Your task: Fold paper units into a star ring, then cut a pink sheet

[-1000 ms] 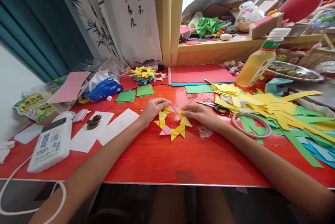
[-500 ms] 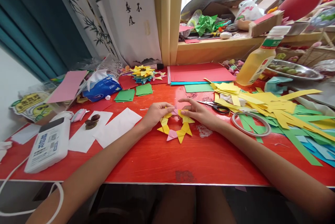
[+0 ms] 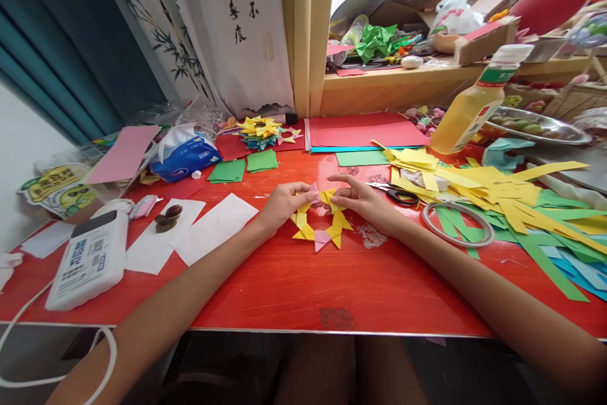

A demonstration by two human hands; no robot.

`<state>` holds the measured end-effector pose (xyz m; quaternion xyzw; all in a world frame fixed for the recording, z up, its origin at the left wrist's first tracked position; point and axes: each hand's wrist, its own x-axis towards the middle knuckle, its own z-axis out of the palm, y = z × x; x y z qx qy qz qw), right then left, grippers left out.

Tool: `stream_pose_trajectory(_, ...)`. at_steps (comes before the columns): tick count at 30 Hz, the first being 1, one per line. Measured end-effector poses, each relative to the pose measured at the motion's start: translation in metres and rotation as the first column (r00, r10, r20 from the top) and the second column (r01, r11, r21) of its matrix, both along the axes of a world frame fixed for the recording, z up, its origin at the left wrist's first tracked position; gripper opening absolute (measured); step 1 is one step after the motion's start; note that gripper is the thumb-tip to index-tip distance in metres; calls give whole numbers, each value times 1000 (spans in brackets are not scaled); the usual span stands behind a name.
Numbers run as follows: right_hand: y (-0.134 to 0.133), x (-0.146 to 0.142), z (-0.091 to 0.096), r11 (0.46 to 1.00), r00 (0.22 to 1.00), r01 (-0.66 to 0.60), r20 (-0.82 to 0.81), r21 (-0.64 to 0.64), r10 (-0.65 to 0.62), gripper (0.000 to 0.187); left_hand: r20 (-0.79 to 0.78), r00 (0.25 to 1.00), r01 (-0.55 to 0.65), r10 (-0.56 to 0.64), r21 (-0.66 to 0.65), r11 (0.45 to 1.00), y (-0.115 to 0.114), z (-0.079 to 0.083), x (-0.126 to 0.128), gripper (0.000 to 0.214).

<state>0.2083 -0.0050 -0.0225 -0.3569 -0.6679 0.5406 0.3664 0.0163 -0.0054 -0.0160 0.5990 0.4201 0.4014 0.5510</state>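
Folded-paper star ring: yellow and pink units, low over the red tabletop, between the two hands; roughly round, so no clear long axis.
Left hand: thumb and fingertips pinching a pink unit at the ring's far left.
Right hand: thumb against a yellow unit at the far right, index finger lifted away; whether other fingers grip from beneath is hard to tell.
Key relation: pink and yellow units side by side at the ring's far edge, between the fingertips; the ring lies inward of both hands, each touching it, neither clearly nearer.
Black-handled scissors: just beyond the right hand.
Roll of narrow tape: right of the right forearm.
Yellow paper strips: heaped beyond the tape.
Green paper squares: two piles, far left of the ring.
Finished-looking star rings: stacked behind the green squares.
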Motion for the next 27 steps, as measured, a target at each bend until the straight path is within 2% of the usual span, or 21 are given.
stream_pose_trajectory(4,-2,-1,4,999,999,39,38,-9,-38,46,105,991,-92,88,37,995,2,4,-1,27)
stream_pose_trajectory(7,-4,-1,6,999,995,50,87,5,-51,42,51,993,-110,107,66,992,5,7,-3,26)
stream_pose_trajectory(10,-4,-1,7,1000,994,-25,106,-13,26,39,-31,994,-99,102,95,991,6,9,-4,27)
stream_pose_trajectory(13,-3,-1,4,995,991,-100,88,-22,101,37,-37,999,-33,34,31,999,4,6,-2,31)
stream_pose_trajectory(16,-1,0,1,992,988,-123,88,-10,123,36,-9,999,37,-37,5,999,1,3,-1,31)
stream_pose_trajectory(23,-4,-1,3,990,985,-140,97,-16,141,40,-64,994,88,-86,38,995,0,1,-1,26)
stream_pose_trajectory(25,-4,-1,4,994,991,-111,68,-18,112,42,-40,997,67,-65,40,997,1,3,-1,26)
stream_pose_trajectory(27,-4,-2,4,997,997,-78,20,-26,78,44,-6,1000,-12,12,52,999,2,5,-2,26)
